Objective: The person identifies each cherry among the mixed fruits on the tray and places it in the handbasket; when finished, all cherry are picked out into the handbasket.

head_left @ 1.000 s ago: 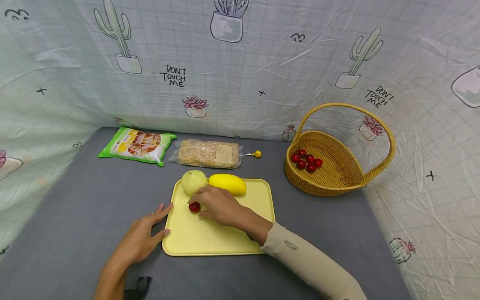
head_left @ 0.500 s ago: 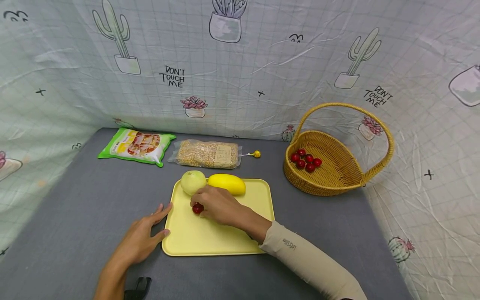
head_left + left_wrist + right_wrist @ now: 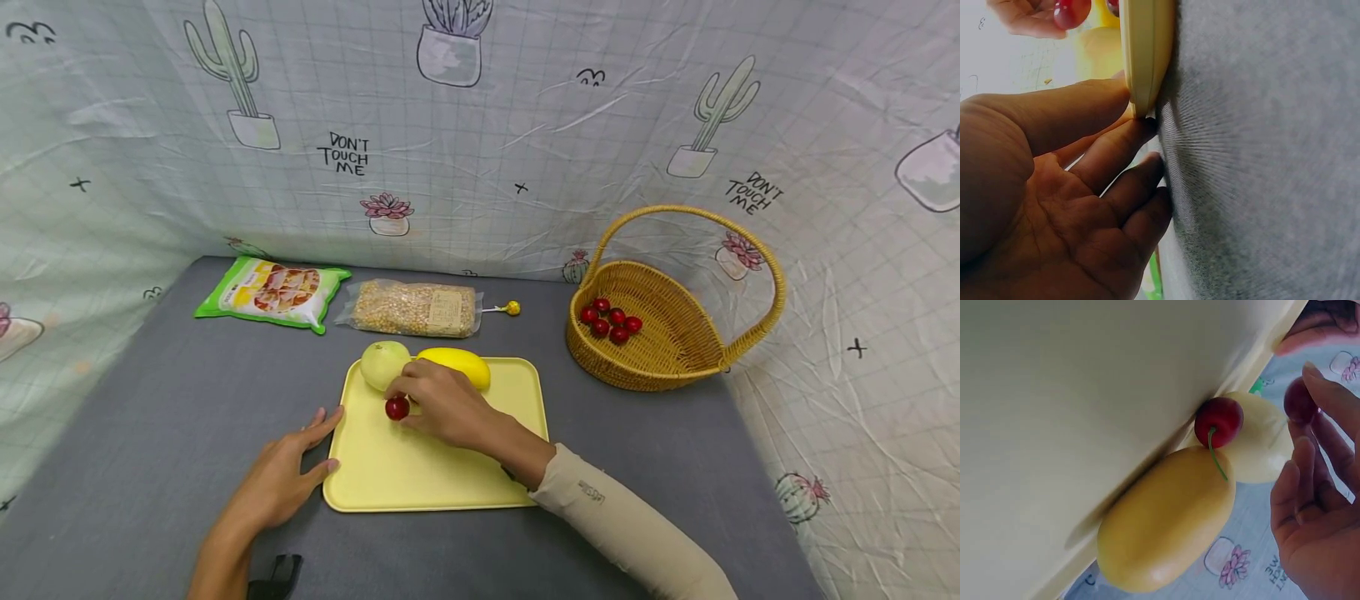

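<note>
My right hand (image 3: 446, 404) pinches a dark red cherry (image 3: 397, 407) between thumb and fingertips, above the yellow tray (image 3: 420, 483). In the right wrist view the held cherry (image 3: 1300, 401) shows at the fingertips. A second cherry (image 3: 1219, 422) with a green stem lies on the tray beside a yellow mango (image 3: 1166, 519) and a pale green round fruit (image 3: 1260, 437). From the head, the hand hides that second cherry and part of the mango (image 3: 457, 365). My left hand (image 3: 281, 475) touches the tray's left rim with spread thumb and fingers; its thumb (image 3: 1085, 112) rests against the rim.
A wicker basket (image 3: 652, 383) with a tall handle holds several cherries (image 3: 617, 317) at the right. Along the back lie a green-and-white food bag (image 3: 273, 292), a clear pack of grains (image 3: 412, 308) and a yellow-wrapped lollipop (image 3: 512, 308). A patterned cloth hangs behind.
My right fingers have closed on the cherry at the left of the tray and raised it slightly. The left hand stays at the rim.
</note>
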A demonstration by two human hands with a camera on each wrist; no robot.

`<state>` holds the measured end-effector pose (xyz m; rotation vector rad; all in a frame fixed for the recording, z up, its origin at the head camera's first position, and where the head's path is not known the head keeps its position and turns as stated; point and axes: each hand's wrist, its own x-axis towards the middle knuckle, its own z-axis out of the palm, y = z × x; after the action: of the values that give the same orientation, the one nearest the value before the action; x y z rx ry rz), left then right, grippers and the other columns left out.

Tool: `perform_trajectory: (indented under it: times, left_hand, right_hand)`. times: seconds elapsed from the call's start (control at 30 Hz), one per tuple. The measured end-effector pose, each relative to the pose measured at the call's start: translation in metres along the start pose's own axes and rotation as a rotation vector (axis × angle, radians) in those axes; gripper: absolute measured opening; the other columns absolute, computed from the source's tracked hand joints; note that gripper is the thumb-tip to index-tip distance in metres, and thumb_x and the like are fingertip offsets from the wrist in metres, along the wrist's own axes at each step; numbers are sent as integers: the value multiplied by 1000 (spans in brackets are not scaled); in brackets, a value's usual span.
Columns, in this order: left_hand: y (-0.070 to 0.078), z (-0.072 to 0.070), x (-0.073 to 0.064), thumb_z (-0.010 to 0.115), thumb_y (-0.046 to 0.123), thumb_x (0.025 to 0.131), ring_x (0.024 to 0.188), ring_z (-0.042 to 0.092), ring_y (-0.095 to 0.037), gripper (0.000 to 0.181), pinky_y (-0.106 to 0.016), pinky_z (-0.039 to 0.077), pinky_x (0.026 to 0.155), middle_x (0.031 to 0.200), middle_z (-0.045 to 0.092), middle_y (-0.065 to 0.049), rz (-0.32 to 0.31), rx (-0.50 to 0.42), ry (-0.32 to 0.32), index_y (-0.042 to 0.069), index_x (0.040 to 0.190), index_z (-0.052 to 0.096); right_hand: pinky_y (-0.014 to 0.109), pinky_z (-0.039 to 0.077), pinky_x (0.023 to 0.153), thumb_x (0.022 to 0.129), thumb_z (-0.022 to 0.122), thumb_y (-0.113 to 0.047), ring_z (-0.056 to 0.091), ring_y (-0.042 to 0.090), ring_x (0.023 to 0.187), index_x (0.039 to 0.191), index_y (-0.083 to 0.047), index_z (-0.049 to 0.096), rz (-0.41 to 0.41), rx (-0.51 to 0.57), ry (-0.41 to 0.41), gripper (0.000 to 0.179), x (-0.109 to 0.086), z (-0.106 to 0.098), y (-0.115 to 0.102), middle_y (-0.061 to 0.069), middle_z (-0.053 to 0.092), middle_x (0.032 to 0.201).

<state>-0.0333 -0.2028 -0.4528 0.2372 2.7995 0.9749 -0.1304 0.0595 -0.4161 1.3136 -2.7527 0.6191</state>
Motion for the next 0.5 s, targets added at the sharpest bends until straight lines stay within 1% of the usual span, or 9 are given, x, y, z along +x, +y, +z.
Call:
perform_trajectory:
  times: [0.13,0.27,0.5]
  left_hand:
    - [-1,0,0,79,13,96,148,44,-53,76,-74,43,109,162,41,-31,3,2,5,13,164,44]
    - [-2,0,0,79,14,96,148,44,-53,76,-74,43,109,162,42,-31,5,0,3,13,164,44]
    - [-1,-1,-2,78,12,96,149,44,-51,75,-72,43,111,162,42,-30,14,-24,4,12,163,45]
  right_hand:
    - [18,55,79,87,91,-24,65,10,100,115,-22,80,29,14,53,31,-2,-4,2,-3,72,110]
    - [21,58,82,84,93,-23,67,12,106,114,-22,81,40,11,100,32,-4,-9,4,-2,72,114]
    - [27,60,84,82,95,-21,67,13,109,111,-23,81,42,0,169,33,-9,-18,7,-3,71,115]
